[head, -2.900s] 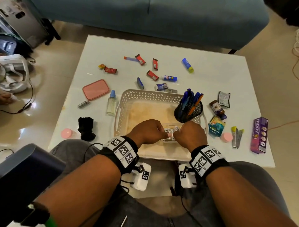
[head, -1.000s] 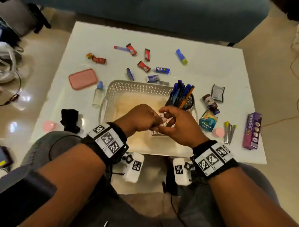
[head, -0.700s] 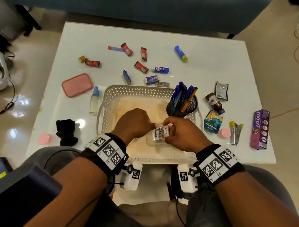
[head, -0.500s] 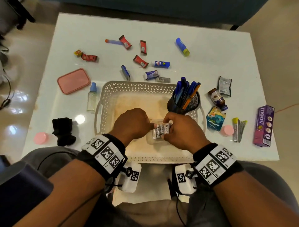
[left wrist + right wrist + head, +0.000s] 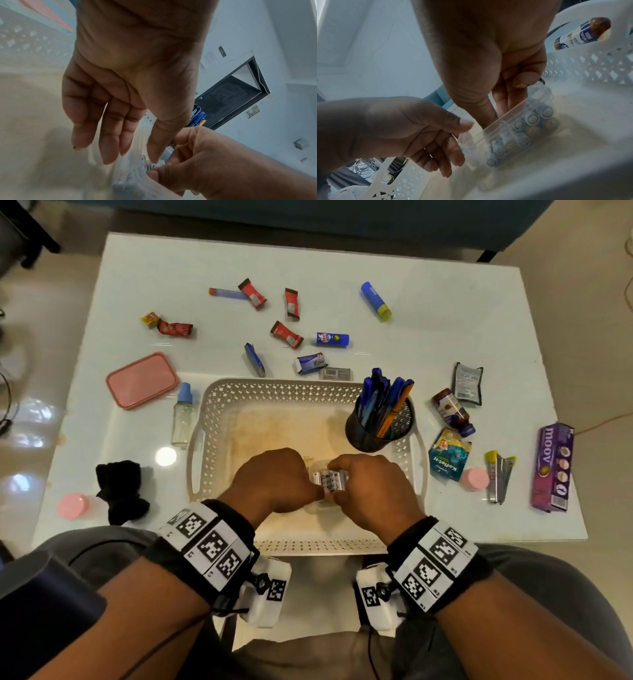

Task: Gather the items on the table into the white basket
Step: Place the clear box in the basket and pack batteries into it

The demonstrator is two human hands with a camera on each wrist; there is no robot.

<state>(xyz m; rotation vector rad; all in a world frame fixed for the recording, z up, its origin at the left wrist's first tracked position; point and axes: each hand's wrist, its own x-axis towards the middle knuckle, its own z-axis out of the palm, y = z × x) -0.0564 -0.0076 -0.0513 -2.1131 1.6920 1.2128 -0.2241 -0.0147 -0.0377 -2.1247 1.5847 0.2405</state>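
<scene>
The white basket [image 5: 274, 386] sits at the table's near edge, and both hands are inside it. They hold a clear plastic box of batteries [image 5: 330, 481] low over the basket floor [image 5: 573, 135]. My right hand [image 5: 342, 474] grips the box's [image 5: 522, 129] right side from above, thumb and fingers curled round it. My left hand [image 5: 317, 491] takes the left end between thumb and fairly straight fingers [image 5: 109, 148]. The box is tilted; I cannot tell whether it touches the floor. A black mesh pen holder [image 5: 376, 426] full of pens stands in the basket's far right corner.
Left of the basket lie a pink lid [image 5: 142, 380], a small clear bottle [image 5: 183, 416], a black cloth [image 5: 120, 491] and a pink cap [image 5: 70, 506]. Right: a brown bottle [image 5: 452, 412], sachets, a purple moov carton [image 5: 551, 467]. Several wrapped sweets and tubes lie beyond.
About a second ago both hands held the battery box raised above the basket. They have since lowered it toward the basket floor, keeping hold.
</scene>
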